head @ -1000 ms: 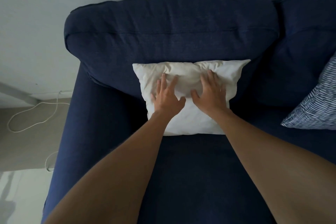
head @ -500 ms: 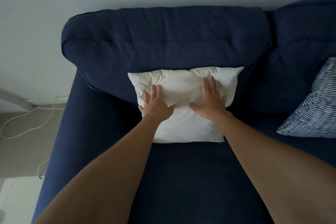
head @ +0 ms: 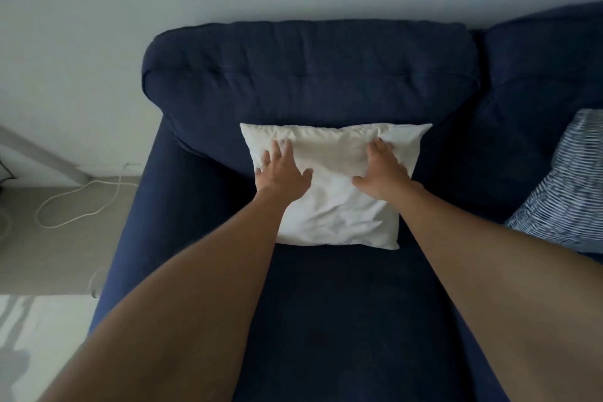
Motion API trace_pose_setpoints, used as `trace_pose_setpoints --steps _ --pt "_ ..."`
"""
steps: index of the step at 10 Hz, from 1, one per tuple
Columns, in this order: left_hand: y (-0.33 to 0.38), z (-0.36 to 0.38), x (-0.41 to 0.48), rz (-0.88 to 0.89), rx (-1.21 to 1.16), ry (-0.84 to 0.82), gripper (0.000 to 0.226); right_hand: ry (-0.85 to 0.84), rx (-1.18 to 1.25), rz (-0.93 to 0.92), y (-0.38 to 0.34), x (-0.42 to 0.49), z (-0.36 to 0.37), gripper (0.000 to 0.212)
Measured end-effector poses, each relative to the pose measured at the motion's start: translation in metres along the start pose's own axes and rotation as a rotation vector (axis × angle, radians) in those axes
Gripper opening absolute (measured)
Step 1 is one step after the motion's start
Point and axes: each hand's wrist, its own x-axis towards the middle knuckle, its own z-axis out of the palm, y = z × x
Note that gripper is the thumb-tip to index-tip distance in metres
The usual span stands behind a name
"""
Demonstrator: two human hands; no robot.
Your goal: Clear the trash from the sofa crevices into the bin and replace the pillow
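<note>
Two bare forearms, no sleeves; left hand and right hand unadorned

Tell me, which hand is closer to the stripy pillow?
Right. The right hand presses the white pillow nearer the stripy pillow; the left hand is farther.

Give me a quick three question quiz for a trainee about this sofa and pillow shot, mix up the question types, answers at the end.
1. True or false: both hands rest flat on the white pillow.
2. What does the white pillow lean against? A) the wall B) the sofa's back cushion C) the striped pillow
3. What lies on the floor beside the sofa?

Key:
1. True: left hand and right hand press on it, open.
2. B
3. A white cable.
</note>
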Motion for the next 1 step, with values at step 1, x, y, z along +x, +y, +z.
trace_pose_setpoints --steps 1 --pt "0.0045 -0.0261 -0.0252 0.046 0.043 0.052 0.072 0.049 0.046 -0.014 -0.0135 -0.0290 -0.0176 0.084"
